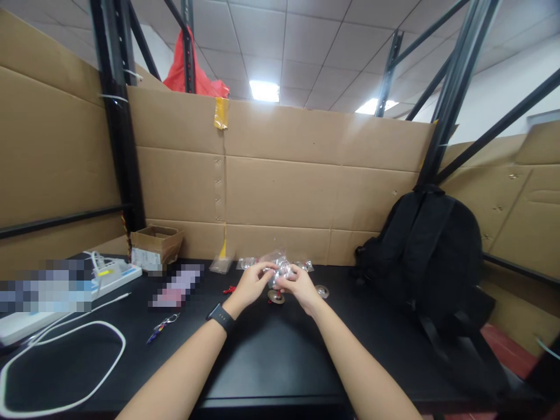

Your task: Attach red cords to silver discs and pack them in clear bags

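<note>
Between my two hands is a small clear plastic bag (280,267), crinkled and shiny; what is inside cannot be made out. My left hand (254,284) pinches its left side, with a dark watch (221,317) on the wrist. The fingers of my right hand (301,286) are closed on the right side. Just below the bag is a small round metal disc with a raised centre (276,297), like a finger cymbal, with something red at it. A similar disc (322,291) lies right of my right hand. A red piece (230,289) lies beside my left hand.
Small clear packets (247,263) and a flat plastic bag (221,264) lie along the cardboard wall (280,186). At left are an open cardboard box (157,242), a keychain (161,328), a power strip (126,273) and a white cable (123,344). A black backpack (431,251) stands at right.
</note>
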